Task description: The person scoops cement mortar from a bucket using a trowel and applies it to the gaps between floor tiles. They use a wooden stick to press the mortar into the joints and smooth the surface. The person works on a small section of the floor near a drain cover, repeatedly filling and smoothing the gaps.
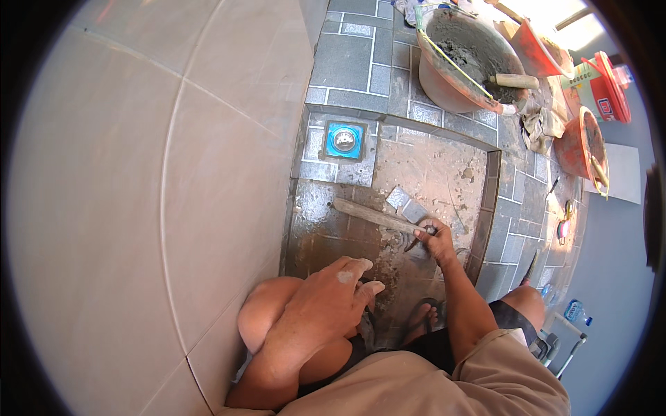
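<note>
My right hand [437, 243] is closed around the dark metal head of a hammer [374, 216]. Its long wooden handle points left over a recessed patch of floor. Just beyond that hand lies a narrow grey patterned tile piece [398, 199] on the rough mortar bed [433, 166]. My left hand [354, 281] hangs in front of my left knee, holding nothing, its fingers apart and smeared with pale mortar. Farther off, a blue-framed round floor drain [344, 140] sits among laid grey tiles [319, 171].
A raised tiled edge [489, 187] borders the recess. Beyond stands a big tub of wet mortar [454, 87] with a wooden-handled tool [515, 81]. Orange buckets [577, 145], a rag [541, 130] and a water bottle [574, 310] are on the right. A tiled wall [229, 139] rises at left.
</note>
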A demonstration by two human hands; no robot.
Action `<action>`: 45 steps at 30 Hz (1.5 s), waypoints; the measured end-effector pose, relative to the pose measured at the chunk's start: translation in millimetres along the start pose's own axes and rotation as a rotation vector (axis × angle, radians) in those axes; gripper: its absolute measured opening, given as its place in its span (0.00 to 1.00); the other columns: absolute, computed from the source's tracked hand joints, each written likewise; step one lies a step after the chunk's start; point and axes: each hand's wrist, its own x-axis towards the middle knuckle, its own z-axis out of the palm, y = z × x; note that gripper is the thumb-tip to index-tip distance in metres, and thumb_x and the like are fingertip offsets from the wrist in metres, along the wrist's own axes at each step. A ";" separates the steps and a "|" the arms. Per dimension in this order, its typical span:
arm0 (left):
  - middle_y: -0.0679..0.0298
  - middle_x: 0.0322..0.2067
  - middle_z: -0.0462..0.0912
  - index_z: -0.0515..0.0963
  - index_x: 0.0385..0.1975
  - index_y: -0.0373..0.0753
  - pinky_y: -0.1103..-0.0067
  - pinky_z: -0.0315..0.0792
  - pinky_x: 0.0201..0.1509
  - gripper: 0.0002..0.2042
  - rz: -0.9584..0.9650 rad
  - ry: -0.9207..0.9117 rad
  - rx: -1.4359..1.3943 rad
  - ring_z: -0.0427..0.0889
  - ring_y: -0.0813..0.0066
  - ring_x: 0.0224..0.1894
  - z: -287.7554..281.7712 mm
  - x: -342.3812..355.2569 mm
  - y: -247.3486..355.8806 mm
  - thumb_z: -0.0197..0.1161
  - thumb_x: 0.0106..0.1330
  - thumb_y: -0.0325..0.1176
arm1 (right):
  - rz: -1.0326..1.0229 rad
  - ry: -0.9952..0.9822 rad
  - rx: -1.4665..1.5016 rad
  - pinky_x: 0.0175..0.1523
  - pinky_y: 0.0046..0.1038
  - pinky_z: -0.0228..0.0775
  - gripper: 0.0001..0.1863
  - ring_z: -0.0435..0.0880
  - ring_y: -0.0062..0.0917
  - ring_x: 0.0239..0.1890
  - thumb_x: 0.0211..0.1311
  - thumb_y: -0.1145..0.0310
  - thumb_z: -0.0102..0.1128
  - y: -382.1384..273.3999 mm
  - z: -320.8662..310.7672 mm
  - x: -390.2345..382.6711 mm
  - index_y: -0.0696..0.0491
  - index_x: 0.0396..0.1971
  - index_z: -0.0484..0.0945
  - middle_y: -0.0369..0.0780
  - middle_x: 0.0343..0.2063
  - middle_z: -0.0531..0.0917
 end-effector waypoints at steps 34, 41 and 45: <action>0.43 0.50 0.82 0.77 0.57 0.27 0.61 0.77 0.57 0.19 0.066 -0.041 -0.188 0.83 0.40 0.51 3.8 2.6 -1.4 0.60 0.76 0.36 | -0.672 0.055 0.013 0.62 0.28 0.75 0.32 0.83 0.34 0.53 0.62 0.91 0.44 -162.3 304.6 156.9 0.54 0.64 0.80 0.45 0.55 0.82; 0.42 0.51 0.83 0.78 0.59 0.26 0.62 0.77 0.59 0.21 0.067 -0.045 -0.192 0.83 0.41 0.54 1.5 4.3 0.8 0.59 0.78 0.38 | -0.693 0.130 -0.145 0.62 0.33 0.75 0.25 0.84 0.41 0.56 0.65 0.84 0.55 -150.9 309.8 120.5 0.55 0.62 0.80 0.48 0.57 0.81; 0.41 0.50 0.84 0.77 0.58 0.26 0.60 0.78 0.57 0.20 0.095 -0.024 -0.187 0.84 0.40 0.52 3.0 4.3 -2.7 0.59 0.78 0.38 | -0.628 0.127 -0.103 0.61 0.35 0.75 0.23 0.85 0.44 0.54 0.66 0.77 0.64 -142.3 318.0 93.1 0.55 0.61 0.80 0.48 0.53 0.83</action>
